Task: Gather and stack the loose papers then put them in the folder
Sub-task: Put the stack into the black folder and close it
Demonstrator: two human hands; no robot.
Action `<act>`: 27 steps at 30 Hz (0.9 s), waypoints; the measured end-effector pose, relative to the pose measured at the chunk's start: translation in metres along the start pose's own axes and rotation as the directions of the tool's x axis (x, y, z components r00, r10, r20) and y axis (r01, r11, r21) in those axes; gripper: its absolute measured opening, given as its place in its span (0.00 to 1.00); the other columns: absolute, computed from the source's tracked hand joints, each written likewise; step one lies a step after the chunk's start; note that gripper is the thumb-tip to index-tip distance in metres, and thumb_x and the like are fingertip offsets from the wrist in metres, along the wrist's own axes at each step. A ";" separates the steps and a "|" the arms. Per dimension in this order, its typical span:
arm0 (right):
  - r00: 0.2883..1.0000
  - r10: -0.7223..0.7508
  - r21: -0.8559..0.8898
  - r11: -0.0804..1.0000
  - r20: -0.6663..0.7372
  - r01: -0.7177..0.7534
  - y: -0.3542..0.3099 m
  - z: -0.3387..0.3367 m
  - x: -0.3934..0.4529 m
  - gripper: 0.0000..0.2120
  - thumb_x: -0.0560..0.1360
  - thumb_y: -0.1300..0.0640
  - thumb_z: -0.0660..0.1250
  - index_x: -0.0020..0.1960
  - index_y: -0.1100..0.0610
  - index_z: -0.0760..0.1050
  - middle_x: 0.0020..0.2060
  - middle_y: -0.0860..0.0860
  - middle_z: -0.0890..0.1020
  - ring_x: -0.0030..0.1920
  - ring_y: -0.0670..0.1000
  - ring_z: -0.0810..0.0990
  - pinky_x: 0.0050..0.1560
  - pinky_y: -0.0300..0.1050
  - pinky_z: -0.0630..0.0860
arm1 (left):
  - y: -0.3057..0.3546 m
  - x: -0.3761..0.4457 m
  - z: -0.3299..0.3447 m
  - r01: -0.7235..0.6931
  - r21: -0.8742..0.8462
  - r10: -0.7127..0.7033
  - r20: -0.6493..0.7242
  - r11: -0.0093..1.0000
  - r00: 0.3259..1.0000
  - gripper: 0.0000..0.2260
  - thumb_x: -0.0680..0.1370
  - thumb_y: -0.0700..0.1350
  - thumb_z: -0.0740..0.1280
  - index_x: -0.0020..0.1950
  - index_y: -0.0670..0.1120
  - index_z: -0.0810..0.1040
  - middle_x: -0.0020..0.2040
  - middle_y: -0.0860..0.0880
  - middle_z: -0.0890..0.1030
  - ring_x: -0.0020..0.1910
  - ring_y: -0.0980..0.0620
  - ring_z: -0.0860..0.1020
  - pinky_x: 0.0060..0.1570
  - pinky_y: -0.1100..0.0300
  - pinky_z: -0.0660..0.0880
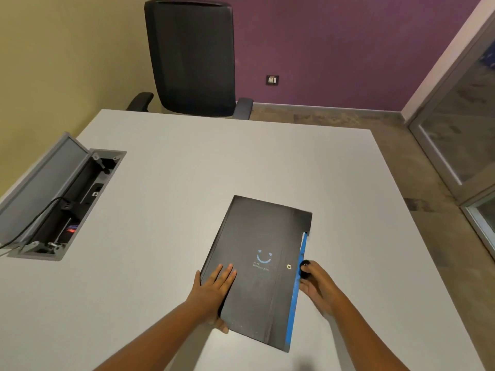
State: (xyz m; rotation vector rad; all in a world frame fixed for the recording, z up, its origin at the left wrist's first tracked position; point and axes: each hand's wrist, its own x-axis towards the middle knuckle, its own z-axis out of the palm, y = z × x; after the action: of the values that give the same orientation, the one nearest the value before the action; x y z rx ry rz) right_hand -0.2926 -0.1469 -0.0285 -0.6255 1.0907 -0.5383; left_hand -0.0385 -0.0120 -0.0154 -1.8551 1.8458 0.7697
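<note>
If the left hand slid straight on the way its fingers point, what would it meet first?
Probably the blue smiley logo printed on the black folder: the left hand lies flat on the cover, fingers aimed up and right toward it.

You have soft, even indoor light here, moderately dim, with no hard highlights on the pale worktop (pixel 166 210). Shadows are faint: a thin one hugs the folder (pixel 257 263) along its near edge, and a smudge of shade lies at the near right. The wide lens bends the worktop edges and the glass door (pixel 460 129) at far right. Fine detail is soft; the folder's print is unreadable.
</note>
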 end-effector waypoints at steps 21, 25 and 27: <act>0.942 -0.108 -0.452 0.890 -0.317 -0.050 0.002 0.026 0.018 0.17 0.67 0.55 0.76 0.45 0.62 0.72 0.38 0.57 0.77 0.38 0.55 0.77 0.41 0.47 0.78 | 0.000 0.001 0.002 -0.018 0.006 0.018 -0.027 1.000 0.999 0.55 0.65 0.62 0.71 0.74 0.47 0.34 0.76 0.50 0.34 0.75 0.47 0.35 0.69 0.33 0.43; 0.943 -0.135 -0.482 0.876 -0.305 -0.031 -0.005 0.034 0.012 0.11 0.68 0.57 0.75 0.37 0.56 0.73 0.34 0.53 0.79 0.32 0.49 0.77 0.31 0.38 0.73 | -0.001 0.002 0.002 -0.026 -0.008 0.025 -0.015 1.000 1.000 0.58 0.61 0.65 0.71 0.74 0.47 0.34 0.76 0.50 0.33 0.75 0.47 0.35 0.68 0.34 0.42; 0.953 -0.114 -0.421 0.907 -0.279 -0.014 -0.005 0.033 0.007 0.09 0.70 0.57 0.74 0.44 0.60 0.75 0.41 0.55 0.81 0.38 0.51 0.80 0.38 0.42 0.77 | -0.004 0.002 0.005 -0.040 -0.007 0.040 -0.033 0.999 0.999 0.59 0.60 0.68 0.70 0.74 0.48 0.34 0.76 0.50 0.33 0.75 0.47 0.35 0.69 0.34 0.41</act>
State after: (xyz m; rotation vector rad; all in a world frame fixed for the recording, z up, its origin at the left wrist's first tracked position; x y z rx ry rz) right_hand -0.2597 -0.1488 -0.0191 -0.9731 1.5009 -0.4527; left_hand -0.0349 -0.0103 -0.0208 -1.8517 1.9078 0.7656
